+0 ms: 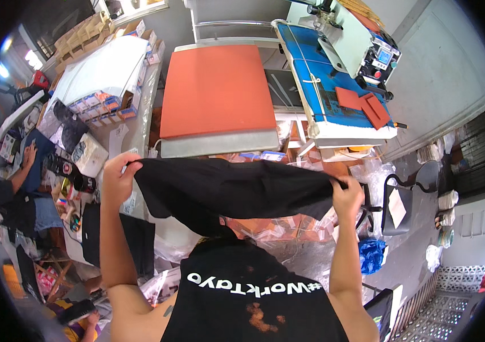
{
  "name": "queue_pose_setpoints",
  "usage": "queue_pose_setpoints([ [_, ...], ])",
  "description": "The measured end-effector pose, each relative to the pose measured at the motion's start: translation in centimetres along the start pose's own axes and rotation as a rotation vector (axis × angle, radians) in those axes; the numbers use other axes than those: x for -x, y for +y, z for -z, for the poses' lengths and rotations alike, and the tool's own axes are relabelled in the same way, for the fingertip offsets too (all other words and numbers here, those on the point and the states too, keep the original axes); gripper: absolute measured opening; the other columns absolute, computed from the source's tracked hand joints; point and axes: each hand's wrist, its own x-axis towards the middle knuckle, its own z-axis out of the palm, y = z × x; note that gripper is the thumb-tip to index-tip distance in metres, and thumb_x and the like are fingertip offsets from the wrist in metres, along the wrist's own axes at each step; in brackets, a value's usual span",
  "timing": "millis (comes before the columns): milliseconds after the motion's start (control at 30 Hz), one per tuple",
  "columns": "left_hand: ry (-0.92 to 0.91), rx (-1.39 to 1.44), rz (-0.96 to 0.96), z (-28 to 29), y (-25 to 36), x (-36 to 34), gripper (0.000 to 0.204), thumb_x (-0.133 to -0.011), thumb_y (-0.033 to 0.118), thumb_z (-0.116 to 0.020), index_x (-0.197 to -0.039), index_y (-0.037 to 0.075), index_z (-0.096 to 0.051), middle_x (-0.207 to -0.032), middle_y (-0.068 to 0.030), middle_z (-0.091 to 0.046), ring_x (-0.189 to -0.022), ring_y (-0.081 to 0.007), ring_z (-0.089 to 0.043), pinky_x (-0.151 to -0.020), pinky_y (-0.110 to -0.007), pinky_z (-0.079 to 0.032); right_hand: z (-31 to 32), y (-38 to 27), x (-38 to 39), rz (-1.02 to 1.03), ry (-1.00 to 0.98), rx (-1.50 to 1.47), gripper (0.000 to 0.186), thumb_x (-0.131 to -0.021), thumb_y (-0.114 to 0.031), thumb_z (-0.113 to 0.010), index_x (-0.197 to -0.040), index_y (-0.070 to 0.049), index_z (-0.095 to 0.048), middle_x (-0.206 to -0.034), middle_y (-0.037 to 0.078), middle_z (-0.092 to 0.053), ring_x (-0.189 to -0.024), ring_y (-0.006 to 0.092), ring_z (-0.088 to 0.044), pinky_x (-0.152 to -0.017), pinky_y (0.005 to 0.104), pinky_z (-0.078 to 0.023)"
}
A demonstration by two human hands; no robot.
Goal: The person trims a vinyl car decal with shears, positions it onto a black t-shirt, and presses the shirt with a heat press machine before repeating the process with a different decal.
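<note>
A black cloth garment (225, 185), apparently a T-shirt, hangs stretched sideways in front of me. My left hand (119, 179) pinches its left upper corner, fingers closed. At the opposite corner, my right hand (347, 196) is likewise closed on the fabric. The cloth sags between the two grips, and its lower middle drops toward my chest. Just beyond it lies a flat orange-red pad (218, 88) on a grey metal platen (219, 146). Neither hand touches the pad.
A press machine (362, 51) with a small screen stands at the back right beside a blue-topped table (305, 62) holding red pads (371, 108). Boxes (103, 105) crowd the left table; more black cloth (118, 239) hangs there. Other people (11, 188) sit at left. A chair (397, 211) stands right.
</note>
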Motion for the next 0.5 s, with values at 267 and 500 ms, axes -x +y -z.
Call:
queue_pose_setpoints([
  [267, 0.018, 0.108, -0.049, 0.3, -2.6, -7.3, 0.008, -0.083, -0.001, -0.070, -0.090, -0.003, -0.066, -0.077, -0.0115, -0.066, -0.071, -0.0214, -0.064, -0.069, -0.029, -0.048, -11.4, -3.2, -8.0, -0.016, 0.190, 0.380, 0.046, -0.076, -0.021, -0.081, -0.112, -0.009, -0.055, -0.079, 0.018, -0.068, -0.072, 0.0398, -0.067, -0.063, 0.0485, -0.050],
  [500, 0.011, 0.113, 0.009, -0.1, -8.1, -11.0, 0.008, -0.083, -0.002, -0.069, -0.090, -0.003, -0.067, -0.077, -0.0111, -0.067, -0.071, -0.0202, -0.063, -0.068, -0.028, -0.048, -12.6, -3.8, -8.4, -0.123, 0.227, 0.399, 0.036, -0.076, -0.020, -0.081, -0.100, -0.008, -0.056, -0.075, 0.011, -0.064, -0.067, 0.0369, -0.063, -0.063, 0.0475, -0.048],
])
